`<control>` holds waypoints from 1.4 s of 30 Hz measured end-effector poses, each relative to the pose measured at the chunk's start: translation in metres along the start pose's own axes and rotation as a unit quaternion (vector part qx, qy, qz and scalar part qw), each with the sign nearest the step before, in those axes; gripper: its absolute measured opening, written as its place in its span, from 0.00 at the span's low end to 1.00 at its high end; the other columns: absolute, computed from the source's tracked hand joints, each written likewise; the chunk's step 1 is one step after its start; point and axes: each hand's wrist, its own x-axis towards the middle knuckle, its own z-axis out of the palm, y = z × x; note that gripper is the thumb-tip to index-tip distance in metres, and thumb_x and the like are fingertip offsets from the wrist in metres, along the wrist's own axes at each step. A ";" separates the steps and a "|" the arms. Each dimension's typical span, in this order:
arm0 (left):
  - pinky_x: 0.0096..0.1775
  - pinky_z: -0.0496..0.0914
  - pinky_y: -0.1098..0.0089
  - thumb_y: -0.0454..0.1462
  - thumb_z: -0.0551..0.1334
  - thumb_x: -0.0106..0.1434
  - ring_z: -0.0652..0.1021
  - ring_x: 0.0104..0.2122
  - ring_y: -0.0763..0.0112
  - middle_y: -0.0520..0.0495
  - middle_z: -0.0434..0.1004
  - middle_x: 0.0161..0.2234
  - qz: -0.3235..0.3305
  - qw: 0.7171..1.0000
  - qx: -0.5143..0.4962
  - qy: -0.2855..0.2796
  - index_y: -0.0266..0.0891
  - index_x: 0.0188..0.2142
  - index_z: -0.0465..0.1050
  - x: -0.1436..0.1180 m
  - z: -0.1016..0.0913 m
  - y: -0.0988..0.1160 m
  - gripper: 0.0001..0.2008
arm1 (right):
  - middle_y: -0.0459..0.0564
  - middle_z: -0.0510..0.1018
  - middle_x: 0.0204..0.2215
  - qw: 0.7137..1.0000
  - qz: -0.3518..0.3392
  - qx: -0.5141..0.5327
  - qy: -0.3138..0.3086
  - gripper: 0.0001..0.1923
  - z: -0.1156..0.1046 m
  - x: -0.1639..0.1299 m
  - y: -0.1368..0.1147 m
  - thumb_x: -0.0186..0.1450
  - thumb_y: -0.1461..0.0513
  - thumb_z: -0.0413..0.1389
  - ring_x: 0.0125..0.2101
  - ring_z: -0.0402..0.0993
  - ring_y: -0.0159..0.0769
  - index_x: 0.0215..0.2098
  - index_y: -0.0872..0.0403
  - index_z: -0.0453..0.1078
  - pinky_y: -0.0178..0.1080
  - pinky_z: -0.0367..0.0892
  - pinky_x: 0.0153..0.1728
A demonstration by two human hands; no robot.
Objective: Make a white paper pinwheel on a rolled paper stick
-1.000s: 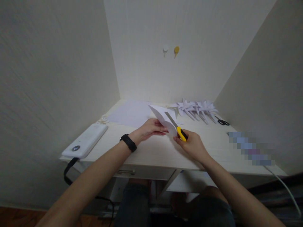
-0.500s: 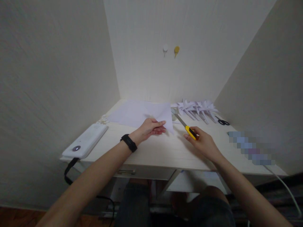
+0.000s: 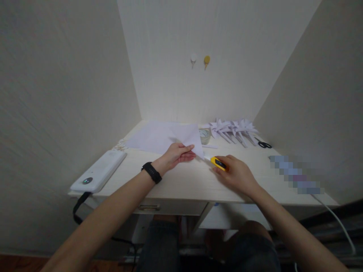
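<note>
My left hand [image 3: 180, 155], with a black watch [image 3: 152, 172] on the wrist, pinches a white sheet of paper [image 3: 189, 135] near its lower edge, thumb on top. The paper is raised off the desk and bent. My right hand [image 3: 234, 172] is wrapped round a yellow and black utility knife [image 3: 219, 163]. Its blade points left, and the tip is at the paper's lower right corner; whether it lies inside a fold I cannot tell. More white paper [image 3: 144, 136] lies flat behind my left hand.
A roll of tape [image 3: 204, 136] stands behind the knife. Several paper pinwheels [image 3: 234, 128] lie at the back right, beside black scissors [image 3: 264, 144]. A white power bank [image 3: 99, 172] with a black cable sits on the left. A blurred-out object [image 3: 296, 175] with a white cord lies on the right.
My right hand has brought the utility knife left and down, from beside the tape to the paper's corner. The blade has swung from pointing up-left to nearly level. My left hand keeps its pinch.
</note>
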 end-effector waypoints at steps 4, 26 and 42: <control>0.41 0.78 0.70 0.29 0.71 0.56 0.82 0.30 0.71 0.42 0.82 0.30 0.000 0.999 -0.034 0.018 0.31 0.29 0.72 -0.004 0.007 -0.003 0.08 | 0.52 0.79 0.38 1.000 -0.004 0.011 -0.020 0.18 -0.004 -0.001 0.002 0.66 0.54 0.55 0.38 0.76 0.41 0.50 0.51 0.74 0.37 0.64 0.36; 0.44 0.78 0.65 0.24 0.66 0.58 0.81 0.28 0.70 0.43 0.80 0.28 0.012 0.988 -0.122 0.098 0.31 0.28 0.71 -0.036 0.093 -0.041 0.07 | 0.50 0.77 0.32 0.990 -0.049 0.119 -0.053 0.13 -0.025 -0.025 0.047 0.64 0.54 0.59 0.34 0.73 0.40 0.43 0.51 0.77 0.38 0.63 0.34; 0.40 0.78 0.65 0.24 0.68 0.55 0.80 0.25 0.72 0.48 0.77 0.25 0.049 0.977 -0.143 0.153 0.34 0.27 0.66 -0.042 0.108 -0.047 0.12 | 0.55 0.81 0.41 0.991 0.000 0.118 -0.057 0.22 -0.023 -0.016 0.020 0.64 0.51 0.57 0.37 0.76 0.42 0.52 0.54 0.75 0.39 0.66 0.37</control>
